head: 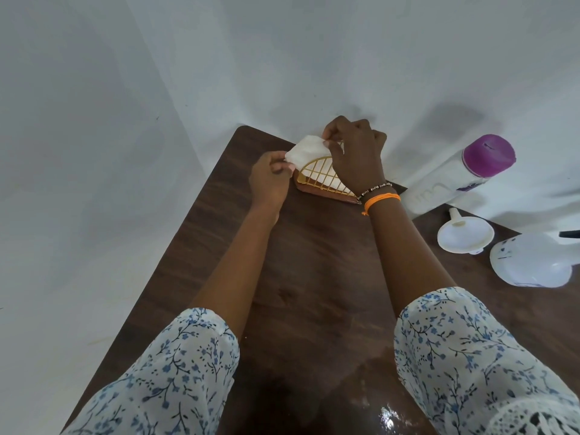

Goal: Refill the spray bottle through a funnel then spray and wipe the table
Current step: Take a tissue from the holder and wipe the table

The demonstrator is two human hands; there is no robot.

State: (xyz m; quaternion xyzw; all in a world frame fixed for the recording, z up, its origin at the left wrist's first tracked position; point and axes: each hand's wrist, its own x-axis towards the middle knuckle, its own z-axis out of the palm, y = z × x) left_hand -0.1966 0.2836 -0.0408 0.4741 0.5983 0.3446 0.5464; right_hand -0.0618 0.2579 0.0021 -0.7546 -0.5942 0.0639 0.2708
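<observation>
A white tissue point(306, 151) is held over a gold wire napkin holder point(317, 177) at the far end of the dark wooden table point(314, 277). My left hand point(270, 180) pinches the tissue's left corner. My right hand point(354, 152) pinches its right edge, above the holder. A white funnel point(464, 235) lies on the table at the right. Next to it, at the right edge, stands a white spray bottle point(533, 262), seen from above and partly cut off. A tall white bottle with a purple cap point(461, 177) stands behind the funnel.
White walls close in the table on the far side and the left. A wet, shiny patch point(387, 416) shows on the table near the front edge. The holder sits on a brown base point(317, 193).
</observation>
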